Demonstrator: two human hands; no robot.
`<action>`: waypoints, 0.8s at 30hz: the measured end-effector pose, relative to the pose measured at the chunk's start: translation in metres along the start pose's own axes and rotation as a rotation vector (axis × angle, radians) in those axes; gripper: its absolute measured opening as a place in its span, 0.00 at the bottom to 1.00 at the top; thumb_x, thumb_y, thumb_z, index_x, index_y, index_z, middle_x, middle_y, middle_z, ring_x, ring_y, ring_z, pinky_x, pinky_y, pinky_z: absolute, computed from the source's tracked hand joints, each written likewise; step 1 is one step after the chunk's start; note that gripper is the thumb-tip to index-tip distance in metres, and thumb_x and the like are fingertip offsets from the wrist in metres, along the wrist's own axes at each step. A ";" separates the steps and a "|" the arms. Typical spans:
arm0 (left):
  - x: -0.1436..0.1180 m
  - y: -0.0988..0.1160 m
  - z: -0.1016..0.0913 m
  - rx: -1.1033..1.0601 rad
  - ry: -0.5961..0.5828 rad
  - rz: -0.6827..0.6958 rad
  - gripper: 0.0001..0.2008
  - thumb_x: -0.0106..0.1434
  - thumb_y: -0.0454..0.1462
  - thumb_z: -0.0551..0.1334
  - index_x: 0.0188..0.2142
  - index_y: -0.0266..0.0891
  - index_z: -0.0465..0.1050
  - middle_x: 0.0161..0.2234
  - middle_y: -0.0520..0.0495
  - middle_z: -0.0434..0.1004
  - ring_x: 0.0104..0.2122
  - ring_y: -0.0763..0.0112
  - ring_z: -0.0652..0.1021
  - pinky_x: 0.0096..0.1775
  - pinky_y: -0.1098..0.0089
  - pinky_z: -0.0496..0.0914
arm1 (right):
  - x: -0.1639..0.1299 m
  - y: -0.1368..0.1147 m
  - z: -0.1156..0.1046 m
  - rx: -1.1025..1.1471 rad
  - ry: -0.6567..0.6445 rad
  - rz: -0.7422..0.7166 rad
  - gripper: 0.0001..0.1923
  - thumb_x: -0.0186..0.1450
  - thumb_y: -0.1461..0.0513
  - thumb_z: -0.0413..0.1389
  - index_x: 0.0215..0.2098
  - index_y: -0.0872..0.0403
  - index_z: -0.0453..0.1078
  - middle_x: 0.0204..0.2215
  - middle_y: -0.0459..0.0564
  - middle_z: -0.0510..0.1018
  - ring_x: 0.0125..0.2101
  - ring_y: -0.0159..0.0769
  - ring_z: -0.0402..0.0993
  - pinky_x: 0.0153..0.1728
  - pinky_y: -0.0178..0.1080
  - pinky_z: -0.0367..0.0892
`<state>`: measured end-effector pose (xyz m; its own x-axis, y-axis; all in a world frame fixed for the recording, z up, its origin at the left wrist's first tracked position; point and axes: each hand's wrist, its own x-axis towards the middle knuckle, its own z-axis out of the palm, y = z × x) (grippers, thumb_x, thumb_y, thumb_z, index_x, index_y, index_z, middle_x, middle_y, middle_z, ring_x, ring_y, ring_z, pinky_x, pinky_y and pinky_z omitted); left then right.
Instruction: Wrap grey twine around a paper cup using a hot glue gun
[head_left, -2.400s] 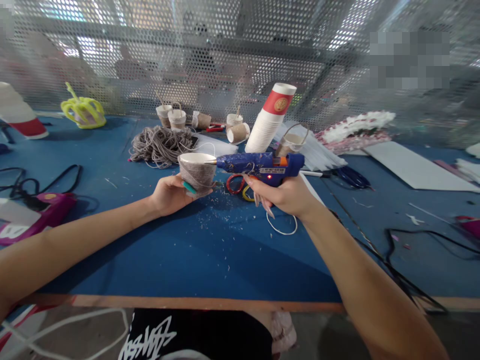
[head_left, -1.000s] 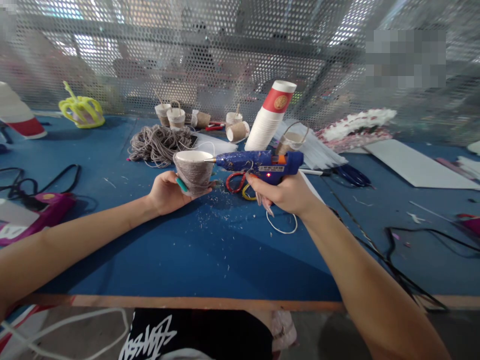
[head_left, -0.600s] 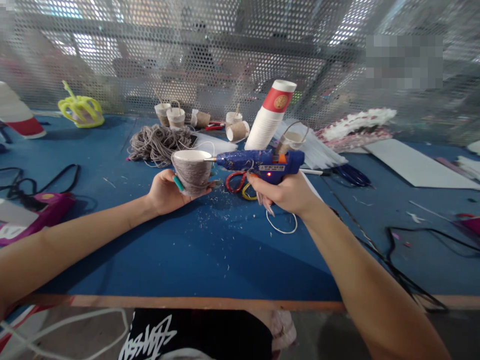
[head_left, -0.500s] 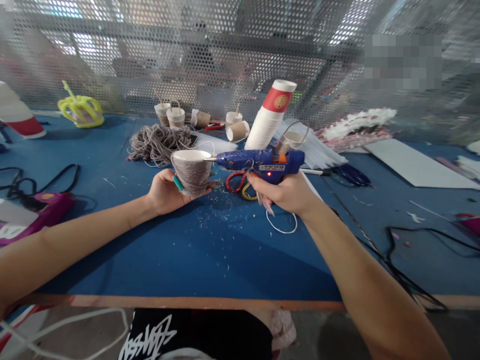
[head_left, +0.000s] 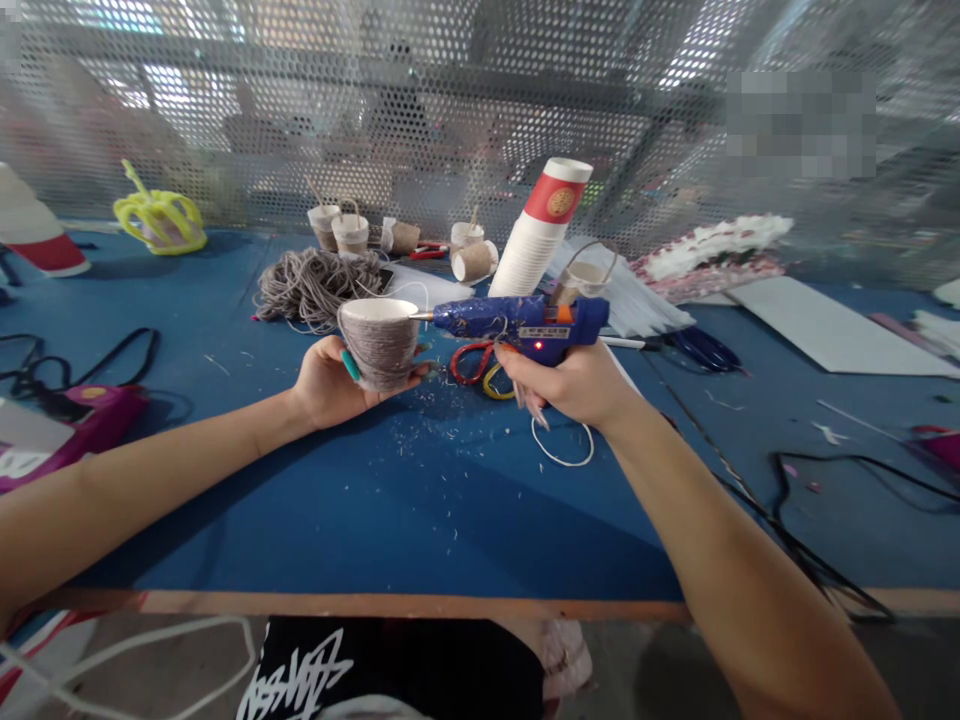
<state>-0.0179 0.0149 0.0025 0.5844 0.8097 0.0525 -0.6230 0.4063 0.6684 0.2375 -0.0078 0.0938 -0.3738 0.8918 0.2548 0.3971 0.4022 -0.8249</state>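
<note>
My left hand [head_left: 330, 385] cups the twine-wrapped cup [head_left: 379, 343] upright; my right hand [head_left: 574, 385] grips the glue gun [head_left: 517, 322] level, nozzle seemingly touching its rim.

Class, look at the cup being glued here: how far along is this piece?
Done: grey cord covers the paper cup nearly to its rim. In hand: the left hand holds it while the right hand puts the blue glue gun nozzle at the rim. Left: unlike the cup behind, no handle shows.

Blue glue gun [head_left: 525, 322], grey-wrapped cup [head_left: 379, 342], blue table [head_left: 375, 500], red-banded cups [head_left: 541, 228]
</note>
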 end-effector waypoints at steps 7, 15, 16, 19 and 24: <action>-0.001 0.002 0.003 -0.036 -0.029 -0.043 0.32 0.42 0.37 0.57 0.50 0.33 0.72 0.46 0.43 0.83 0.47 0.60 0.81 0.57 0.60 0.69 | 0.010 0.011 -0.010 -0.242 0.103 -0.081 0.10 0.61 0.56 0.59 0.27 0.52 0.66 0.19 0.44 0.71 0.20 0.33 0.67 0.22 0.38 0.65; -0.002 -0.004 0.012 -0.001 0.155 0.052 0.34 0.42 0.33 0.58 0.53 0.32 0.70 0.44 0.42 0.83 0.47 0.54 0.80 0.62 0.48 0.61 | 0.028 0.056 -0.017 -1.004 -0.044 0.166 0.32 0.53 0.45 0.67 0.43 0.59 0.65 0.39 0.62 0.72 0.35 0.53 0.74 0.31 0.47 0.67; -0.001 -0.005 0.013 0.022 0.166 0.071 0.33 0.42 0.32 0.59 0.52 0.33 0.70 0.42 0.43 0.84 0.47 0.54 0.80 0.61 0.47 0.62 | 0.029 0.062 -0.018 -0.989 -0.082 0.167 0.34 0.53 0.45 0.67 0.45 0.59 0.64 0.41 0.63 0.71 0.36 0.54 0.74 0.33 0.48 0.68; 0.000 -0.006 0.014 0.103 0.187 0.095 0.30 0.42 0.30 0.61 0.49 0.36 0.73 0.39 0.46 0.83 0.46 0.56 0.81 0.60 0.49 0.64 | 0.029 0.067 -0.020 -0.976 -0.066 0.070 0.36 0.52 0.47 0.68 0.48 0.60 0.63 0.45 0.65 0.68 0.47 0.63 0.69 0.43 0.57 0.69; 0.001 -0.010 0.011 0.197 0.211 0.091 0.22 0.44 0.31 0.67 0.42 0.35 0.77 0.39 0.45 0.84 0.43 0.60 0.81 0.58 0.54 0.67 | 0.013 0.031 -0.003 -0.723 0.002 -0.179 0.27 0.61 0.49 0.61 0.50 0.56 0.63 0.47 0.61 0.69 0.51 0.56 0.65 0.52 0.56 0.66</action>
<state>-0.0053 0.0070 0.0045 0.3965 0.9177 -0.0228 -0.5430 0.2545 0.8002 0.2476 0.0170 0.0728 -0.4835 0.7998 0.3557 0.7828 0.5769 -0.2332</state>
